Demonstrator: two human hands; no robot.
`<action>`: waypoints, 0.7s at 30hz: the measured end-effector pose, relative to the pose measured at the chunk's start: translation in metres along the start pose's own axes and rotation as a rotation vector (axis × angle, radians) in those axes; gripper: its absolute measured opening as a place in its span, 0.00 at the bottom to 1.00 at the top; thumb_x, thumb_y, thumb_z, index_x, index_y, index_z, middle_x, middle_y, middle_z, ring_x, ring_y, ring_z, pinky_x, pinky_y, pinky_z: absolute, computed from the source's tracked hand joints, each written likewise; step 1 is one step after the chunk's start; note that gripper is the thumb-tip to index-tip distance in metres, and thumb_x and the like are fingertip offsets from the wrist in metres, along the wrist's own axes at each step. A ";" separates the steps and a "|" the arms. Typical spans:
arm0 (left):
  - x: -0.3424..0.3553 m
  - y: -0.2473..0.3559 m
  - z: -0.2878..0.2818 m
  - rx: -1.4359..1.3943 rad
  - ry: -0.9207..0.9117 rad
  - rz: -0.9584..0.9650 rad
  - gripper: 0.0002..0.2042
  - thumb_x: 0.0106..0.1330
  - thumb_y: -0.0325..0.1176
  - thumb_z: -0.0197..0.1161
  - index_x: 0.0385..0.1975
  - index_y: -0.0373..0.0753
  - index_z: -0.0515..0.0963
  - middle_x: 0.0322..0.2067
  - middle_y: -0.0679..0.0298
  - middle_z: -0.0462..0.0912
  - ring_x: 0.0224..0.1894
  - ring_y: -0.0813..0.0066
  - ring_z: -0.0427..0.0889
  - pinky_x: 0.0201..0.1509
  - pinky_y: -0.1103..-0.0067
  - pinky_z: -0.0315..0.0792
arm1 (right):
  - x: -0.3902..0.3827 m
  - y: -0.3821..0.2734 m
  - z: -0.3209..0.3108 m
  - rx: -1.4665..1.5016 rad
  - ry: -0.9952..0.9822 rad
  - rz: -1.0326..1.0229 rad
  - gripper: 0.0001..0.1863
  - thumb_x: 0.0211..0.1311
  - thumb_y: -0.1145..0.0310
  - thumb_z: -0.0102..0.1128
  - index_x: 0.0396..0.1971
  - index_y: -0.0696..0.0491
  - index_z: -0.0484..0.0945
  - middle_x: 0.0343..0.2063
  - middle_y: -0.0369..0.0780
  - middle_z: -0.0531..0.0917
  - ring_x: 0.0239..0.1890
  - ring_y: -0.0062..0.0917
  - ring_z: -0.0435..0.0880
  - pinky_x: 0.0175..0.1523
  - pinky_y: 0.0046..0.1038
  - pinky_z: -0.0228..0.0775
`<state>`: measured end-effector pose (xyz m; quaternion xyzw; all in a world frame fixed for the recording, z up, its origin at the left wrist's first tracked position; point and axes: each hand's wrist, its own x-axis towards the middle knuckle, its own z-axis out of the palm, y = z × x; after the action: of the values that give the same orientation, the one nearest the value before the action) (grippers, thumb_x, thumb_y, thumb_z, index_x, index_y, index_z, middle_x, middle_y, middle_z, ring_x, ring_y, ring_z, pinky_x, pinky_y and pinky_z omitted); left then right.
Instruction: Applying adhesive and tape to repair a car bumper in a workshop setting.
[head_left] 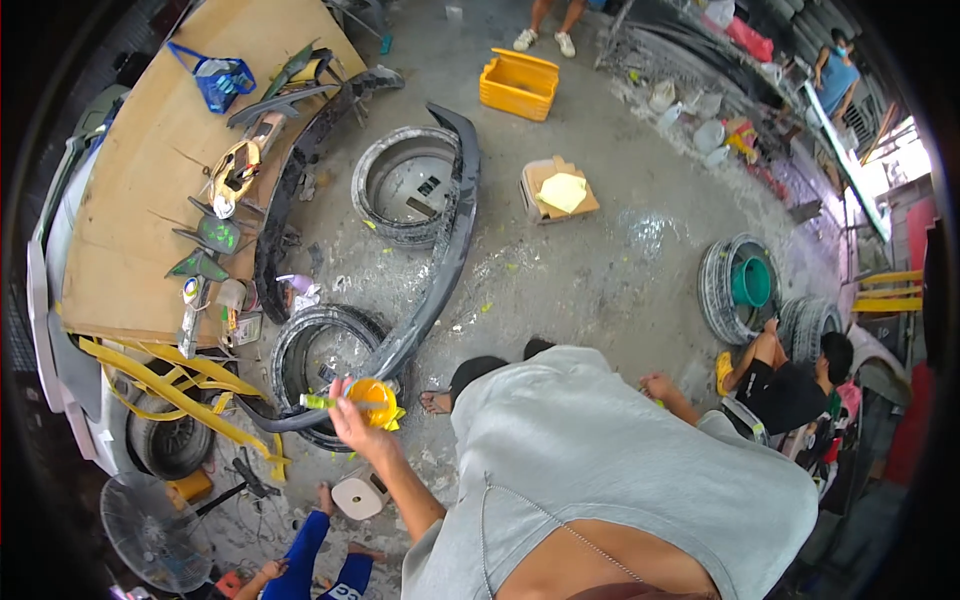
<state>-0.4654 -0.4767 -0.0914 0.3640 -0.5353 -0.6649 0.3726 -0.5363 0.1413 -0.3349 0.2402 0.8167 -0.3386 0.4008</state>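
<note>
My left hand (352, 420) is closed around a green-handled tool (318, 402), which looks like a putty knife. Its flat grey end reaches over an orange-yellow tub (374, 396) at my fingers, with a bit of yellow sheet beside it. Just below this hand runs a long dark grey car bumper (447, 270), curving over two tyres; the near tyre (285, 350) lies close to my hand and the far tyre (362, 185) is beyond. Out to the right, my right hand (656, 388) has its fingers curled. A small yellow-green bit shows there, too small to name.
A board table (130, 220) with car parts stands at left, yellow frames (180, 395) and a fan (150, 530) nearer. An orange crate (520, 85) and a cardboard box (540, 205) sit ahead. One person (790, 380) sits by tyres at right; another (310, 550) is at lower left.
</note>
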 end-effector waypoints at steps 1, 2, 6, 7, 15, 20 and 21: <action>-0.006 -0.008 0.026 -0.016 -0.019 -0.018 0.23 0.78 0.43 0.53 0.63 0.30 0.69 0.54 0.52 0.78 0.52 0.66 0.80 0.59 0.70 0.74 | 0.009 0.018 -0.019 0.041 0.030 0.076 0.14 0.65 0.61 0.58 0.28 0.55 0.83 0.20 0.41 0.83 0.19 0.25 0.81 0.25 0.30 0.74; -0.011 -0.017 0.051 -0.040 -0.043 -0.071 0.24 0.77 0.43 0.53 0.63 0.30 0.69 0.54 0.53 0.78 0.53 0.66 0.79 0.59 0.69 0.74 | 0.019 0.059 -0.054 0.196 0.026 -0.055 0.12 0.65 0.62 0.58 0.29 0.55 0.82 0.19 0.40 0.82 0.19 0.24 0.80 0.25 0.30 0.74; -0.028 -0.030 0.138 -0.085 -0.046 -0.186 0.25 0.76 0.47 0.54 0.61 0.32 0.71 0.52 0.55 0.79 0.54 0.66 0.79 0.62 0.69 0.71 | 0.029 0.063 -0.108 0.414 0.352 0.017 0.07 0.62 0.68 0.58 0.35 0.54 0.80 0.19 0.38 0.81 0.18 0.22 0.78 0.24 0.28 0.71; -0.029 -0.028 0.159 -0.078 -0.089 -0.210 0.24 0.76 0.47 0.54 0.61 0.33 0.71 0.52 0.55 0.80 0.54 0.67 0.79 0.61 0.70 0.71 | 0.031 0.064 -0.126 0.411 0.344 0.024 0.07 0.62 0.68 0.58 0.35 0.54 0.80 0.19 0.38 0.81 0.18 0.22 0.78 0.24 0.28 0.71; 0.009 -0.036 0.283 0.166 -0.234 -0.219 0.25 0.75 0.48 0.53 0.61 0.35 0.75 0.51 0.62 0.81 0.53 0.70 0.78 0.57 0.70 0.72 | 0.075 0.074 -0.210 0.212 0.484 -0.038 0.15 0.66 0.63 0.64 0.49 0.50 0.77 0.24 0.37 0.81 0.23 0.21 0.80 0.26 0.27 0.72; 0.062 -0.083 0.372 0.145 -0.274 -0.125 0.27 0.76 0.52 0.53 0.62 0.34 0.73 0.52 0.58 0.78 0.55 0.65 0.77 0.58 0.67 0.72 | 0.063 -0.003 -0.224 0.326 0.508 0.009 0.15 0.62 0.67 0.64 0.49 0.51 0.78 0.22 0.34 0.80 0.21 0.21 0.77 0.26 0.28 0.70; 0.075 -0.091 0.401 0.128 -0.301 -0.174 0.27 0.76 0.51 0.53 0.62 0.35 0.73 0.53 0.57 0.78 0.55 0.65 0.77 0.58 0.66 0.72 | 0.059 -0.017 -0.229 0.462 0.481 0.033 0.14 0.62 0.68 0.63 0.48 0.51 0.78 0.22 0.34 0.80 0.21 0.20 0.76 0.26 0.27 0.70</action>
<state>-0.8635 -0.3524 -0.1222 0.3283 -0.5928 -0.7060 0.2058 -0.6940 0.3080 -0.2741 0.4108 0.7855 -0.4420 0.1369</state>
